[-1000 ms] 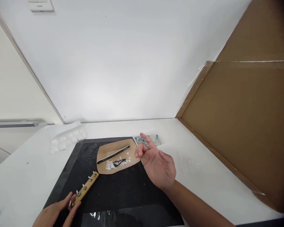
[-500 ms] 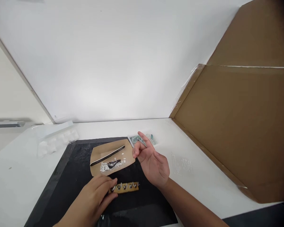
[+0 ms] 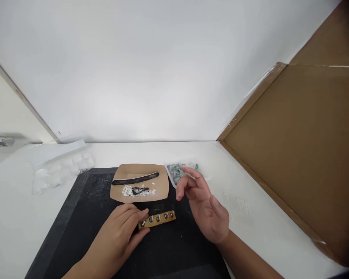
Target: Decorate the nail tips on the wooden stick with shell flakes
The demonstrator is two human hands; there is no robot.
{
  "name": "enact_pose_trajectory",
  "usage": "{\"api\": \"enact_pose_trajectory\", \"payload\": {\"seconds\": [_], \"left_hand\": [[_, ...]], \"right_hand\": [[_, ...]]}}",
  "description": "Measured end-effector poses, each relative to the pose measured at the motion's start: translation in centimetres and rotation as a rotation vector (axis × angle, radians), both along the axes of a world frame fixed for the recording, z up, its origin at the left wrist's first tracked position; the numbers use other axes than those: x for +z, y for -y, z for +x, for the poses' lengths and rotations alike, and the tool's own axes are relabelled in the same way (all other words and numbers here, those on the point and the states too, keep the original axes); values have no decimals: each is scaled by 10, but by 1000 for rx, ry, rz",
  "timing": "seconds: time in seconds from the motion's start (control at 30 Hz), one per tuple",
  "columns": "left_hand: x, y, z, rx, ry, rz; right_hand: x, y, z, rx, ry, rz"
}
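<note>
Strip (image 3: 162, 219) pinched at one end by the left hand (image 3: 114, 232)
Over the black mat (image 3: 174, 252), its long axis runs crosswise, free end toward the right hand (image 3: 205, 207), which is apart, empty, fingers loosely curled; the left is nearer.

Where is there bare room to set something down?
The black mat, between the forearms, nearer than the yellow strip; also the white tabletop left of the mat, nearer than the clear case. It's crowded around the strip: left hand gripping it, paper tray behind, right hand up by the tub of greenish pieces.
</note>
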State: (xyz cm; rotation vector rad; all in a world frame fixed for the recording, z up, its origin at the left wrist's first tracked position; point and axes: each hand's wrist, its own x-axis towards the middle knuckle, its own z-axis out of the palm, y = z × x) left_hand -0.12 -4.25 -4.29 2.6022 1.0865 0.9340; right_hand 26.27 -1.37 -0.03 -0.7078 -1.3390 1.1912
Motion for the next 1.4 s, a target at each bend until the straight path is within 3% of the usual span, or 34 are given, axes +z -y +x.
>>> {"api": "enact_pose_trajectory", "payload": {"seconds": [0.2,0.33,0.43,0.83,1.2,1.4], "left_hand": [[-4,0,-1,-19,36,-139],[2,-4,-1,-36,-20,-89],[7,-8,-1,-69,-27,-63],[5,-9,-4,-78,-71,-75],[13,-15,-8,-208,-55,-113],[18,-16,-9,-255,-58,-142]], "right_hand": [[-10,-8,14,20,436,301],[-7,-17,23,110,633,418],[-5,-21,27,90,684,451],[-5,-39,50,-348,902,385],[-16,-55,67,-590,1038,268],[-18,-60,73,-652,1079,176]]}}
